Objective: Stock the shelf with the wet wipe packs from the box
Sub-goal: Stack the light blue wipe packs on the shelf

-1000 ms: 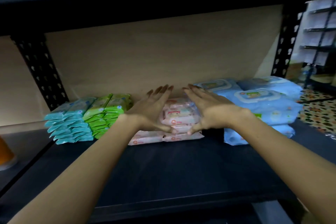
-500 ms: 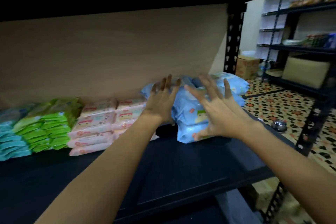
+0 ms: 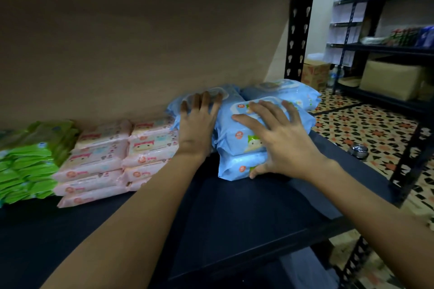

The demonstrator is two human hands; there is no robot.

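The blue wet wipe packs [image 3: 237, 134] lie flat in stacks at the right end of the dark shelf [image 3: 234, 213], lids up, the front stack's long axis running front to back with one short end toward the camera. The left hand [image 3: 198, 122] rests flat, fingers straight, on the rear-left blue pack. The right hand [image 3: 279, 138] lies spread over the front stack's top pack, its thumb hooked under that stack's near lower edge. Half a second ago both hands hovered, fingers splayed, just short of these packs; now both touch them, and the view has swung further right. The pink packs [image 3: 131, 155] and green packs [image 3: 30, 162] sit in stacks to the left; the green ones are cut off by the frame edge. Pack print is too blurred to read.
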